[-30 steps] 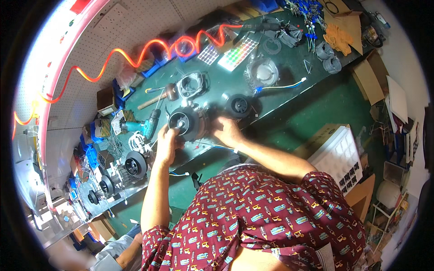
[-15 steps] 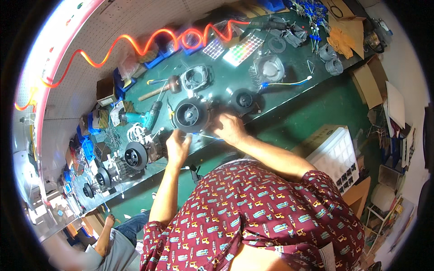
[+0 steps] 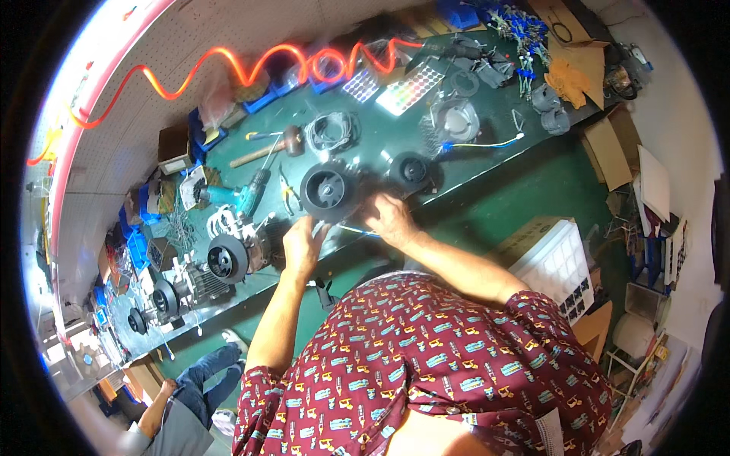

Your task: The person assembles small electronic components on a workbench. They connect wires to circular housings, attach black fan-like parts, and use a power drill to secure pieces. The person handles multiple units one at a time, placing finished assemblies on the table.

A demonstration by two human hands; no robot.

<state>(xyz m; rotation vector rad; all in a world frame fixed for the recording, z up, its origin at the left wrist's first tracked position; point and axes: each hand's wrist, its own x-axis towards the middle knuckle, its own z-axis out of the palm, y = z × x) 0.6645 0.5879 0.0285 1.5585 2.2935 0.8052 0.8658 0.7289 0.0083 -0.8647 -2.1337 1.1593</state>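
A motor with a round black fan wheel [image 3: 328,190] stands at the near edge of the green workbench, its wheel facing up toward me. My left hand [image 3: 303,245] is at its lower left side, fingers bent against the rim and thumb on the near side. On its right side my right hand [image 3: 393,220] curls its fingers round the motor's body; the fingertips are partly hidden. A thin blue and white wire [image 3: 357,231] runs out between the hands. Just beyond my right hand lies a smaller black fan wheel [image 3: 411,171] on a dark base.
Left of the motor lie pliers [image 3: 287,196], a teal power drill [image 3: 245,199] and a wooden mallet [image 3: 277,146]. More fan motors [image 3: 228,258] line the bench's left edge. A coiled orange air hose [image 3: 220,55] hangs above. Another person [image 3: 186,403] is at lower left; a white carton [image 3: 559,266] stands at right.
The motor with the black fan wheel has shifted slightly right and turned a little, and both hands have moved along with it. At lower left, more of the other person's legs shows.
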